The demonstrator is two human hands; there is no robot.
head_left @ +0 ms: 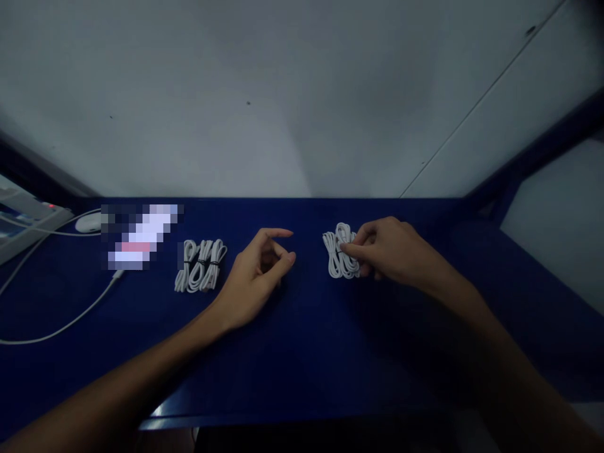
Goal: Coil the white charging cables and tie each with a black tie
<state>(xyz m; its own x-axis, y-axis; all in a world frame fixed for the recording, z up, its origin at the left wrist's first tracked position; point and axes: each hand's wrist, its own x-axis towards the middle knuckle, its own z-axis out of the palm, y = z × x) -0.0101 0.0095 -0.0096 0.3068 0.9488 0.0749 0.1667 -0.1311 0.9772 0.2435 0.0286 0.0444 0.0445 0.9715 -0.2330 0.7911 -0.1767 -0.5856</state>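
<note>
My right hand (389, 250) pinches a coiled white cable (346, 234) between thumb and fingers, over other coiled cables (333, 257) on the right part of the blue table. How many lie beneath is partly hidden by the hand. My left hand (257, 270) hovers near the middle, thumb and index finger apart, with nothing between them. Left of it lies a row of three white cable bundles (202, 265), each bound at its middle with a dark tie.
A blue table (283, 365) meets a pale wall (212, 126) at the back. On the left are a blurred-out lit device (141, 236) with a white charging cord (89, 308), a white mouse-like object (89, 222) and a white power strip (33, 226) showing a red light.
</note>
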